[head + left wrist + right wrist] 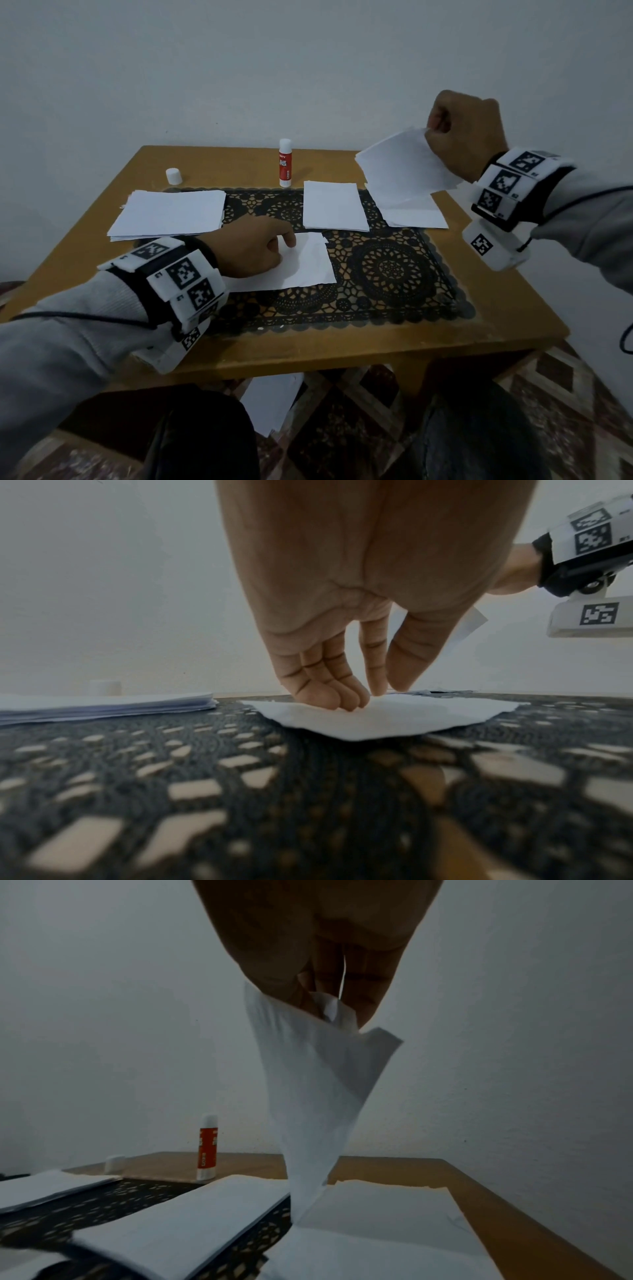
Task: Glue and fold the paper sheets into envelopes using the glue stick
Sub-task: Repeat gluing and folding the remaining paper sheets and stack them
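A white paper sheet [308,263] lies on the black lace mat [387,267] near the table's middle. My left hand [286,245] rests on it with curled fingers pressing down; thumb and index finger [377,669] meet at the sheet's [394,718] far edge. My right hand [435,130] is raised above the table's right side and pinches a folded white paper [407,168] by its corner, so the paper [315,1096] hangs down over a pile. The red and white glue stick [285,163] stands upright at the back, with its white cap [173,176] standing apart to the left.
A stack of sheets [171,214] lies at the left, a smaller pile [334,205] at the middle back and another [418,214] at the right under the held paper. The wooden table [496,308] stands against a wall. More paper [270,401] lies on the floor below.
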Available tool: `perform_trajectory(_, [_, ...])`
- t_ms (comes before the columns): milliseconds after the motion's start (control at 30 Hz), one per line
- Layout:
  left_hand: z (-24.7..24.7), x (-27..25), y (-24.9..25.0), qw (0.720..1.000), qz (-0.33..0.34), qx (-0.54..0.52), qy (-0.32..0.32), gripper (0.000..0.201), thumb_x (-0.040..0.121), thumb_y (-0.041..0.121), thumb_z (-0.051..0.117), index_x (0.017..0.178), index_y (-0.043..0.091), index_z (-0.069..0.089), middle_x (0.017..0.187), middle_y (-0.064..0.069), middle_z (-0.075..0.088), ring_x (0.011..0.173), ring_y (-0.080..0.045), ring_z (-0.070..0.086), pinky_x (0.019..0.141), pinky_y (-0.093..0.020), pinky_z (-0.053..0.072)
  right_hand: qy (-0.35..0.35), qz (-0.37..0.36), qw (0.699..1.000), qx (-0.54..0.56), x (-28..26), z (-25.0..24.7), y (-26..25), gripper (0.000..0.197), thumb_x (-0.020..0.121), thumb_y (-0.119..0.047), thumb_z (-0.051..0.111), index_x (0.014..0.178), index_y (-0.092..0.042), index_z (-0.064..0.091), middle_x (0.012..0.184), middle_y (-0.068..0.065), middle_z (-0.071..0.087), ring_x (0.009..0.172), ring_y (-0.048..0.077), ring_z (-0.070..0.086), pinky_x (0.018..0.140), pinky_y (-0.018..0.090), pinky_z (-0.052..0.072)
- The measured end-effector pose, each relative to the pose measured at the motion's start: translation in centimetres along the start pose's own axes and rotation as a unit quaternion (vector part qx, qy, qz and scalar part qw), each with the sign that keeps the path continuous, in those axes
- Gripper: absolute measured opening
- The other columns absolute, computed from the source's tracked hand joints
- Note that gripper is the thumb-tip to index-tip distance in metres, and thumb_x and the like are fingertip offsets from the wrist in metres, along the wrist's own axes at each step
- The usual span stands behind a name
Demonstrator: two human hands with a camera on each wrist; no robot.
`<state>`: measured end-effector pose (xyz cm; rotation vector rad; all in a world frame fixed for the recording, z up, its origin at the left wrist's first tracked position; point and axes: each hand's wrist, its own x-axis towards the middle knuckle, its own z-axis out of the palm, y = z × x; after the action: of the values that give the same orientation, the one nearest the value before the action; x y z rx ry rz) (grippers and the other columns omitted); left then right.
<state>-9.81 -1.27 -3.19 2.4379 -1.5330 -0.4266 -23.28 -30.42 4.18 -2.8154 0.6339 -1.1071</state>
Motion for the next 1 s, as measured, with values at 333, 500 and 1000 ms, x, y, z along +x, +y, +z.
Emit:
perform_trajectory(333, [-3.8, 2.5, 6.3, 0.997, 0.046, -0.001, 0.055, 0.027, 0.091, 0.02, 0.058, 0.117, 0.019, 0.052, 0.088, 0.008, 0.059, 0.086, -0.014, 0.059, 0.075, -0.027, 0.042, 0.041, -0.036, 0.998, 0.007, 0.3, -1.4, -0.6, 0.003, 0.079, -0.015, 0.052, 0.08, -0.014, 0.054, 0.071, 0.011, 0.062, 0.062, 0.031, 0.057, 0.056, 0.034, 0.047])
perform_trajectory(500, [-4.7, 6.9, 9.2, 0.992, 0.055, -0.006, 0.112, 0.043, 0.088, 0.019, 0.058, 0.129, 0.019, 0.043, 0.111, -0.002, 0.063, 0.095, -0.019, 0.056, 0.082, -0.031, 0.044, 0.032, -0.043, 0.998, -0.042, 0.8, -1.9, 0.2, 0.005, 0.083, -0.014, 0.051, 0.086, -0.012, 0.054, 0.069, 0.014, 0.059, 0.059, 0.033, 0.052, 0.055, 0.029, 0.037])
perform_trajectory(1000, [-1.1, 13.0, 10.7, 0.985, 0.089, 0.122, 0.081, 0.061, 0.09, 0.016, 0.055, 0.145, 0.012, 0.03, 0.141, -0.011, 0.042, 0.128, -0.027, 0.04, 0.101, -0.035, 0.038, -0.082, 0.0, 0.997, -0.01, -1.5, 3.4, 3.1, 0.009, 0.078, -0.004, 0.053, 0.079, -0.013, 0.053, 0.074, 0.008, 0.059, 0.07, 0.034, 0.056, 0.059, 0.034, 0.045])
